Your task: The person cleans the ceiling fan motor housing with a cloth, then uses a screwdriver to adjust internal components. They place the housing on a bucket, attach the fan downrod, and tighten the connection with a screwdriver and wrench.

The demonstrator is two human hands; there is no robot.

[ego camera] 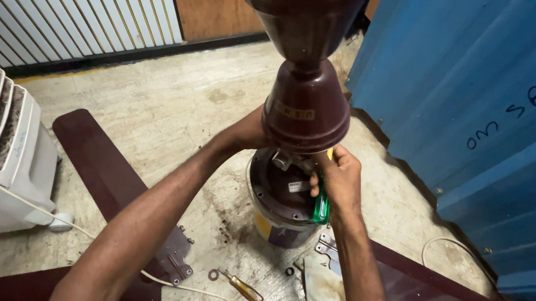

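Fingers of the right hand [340, 182] are clenched around a green-handled screwdriver [321, 205], its tip hidden among the fittings atop the maroon ceiling-fan motor housing [285, 205]. That housing stands on the concrete floor [170, 102] between both forearms. Judging by the detached maroon fan blades [103, 176] and a loose wooden-handled screwdriver [241, 288], dismantling looks well along, while the maroon cone-shaped canopy cups [307, 72] remain on the rod. Left hand [251, 133] sits behind the lower cup; its grip I cannot tell.

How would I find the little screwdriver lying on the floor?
Start at the round fan motor standing on the concrete floor between the person's arms. Just below it, beside a white cord, lies the screwdriver. Its amber handle sets it apart from the dark brown fan blades.
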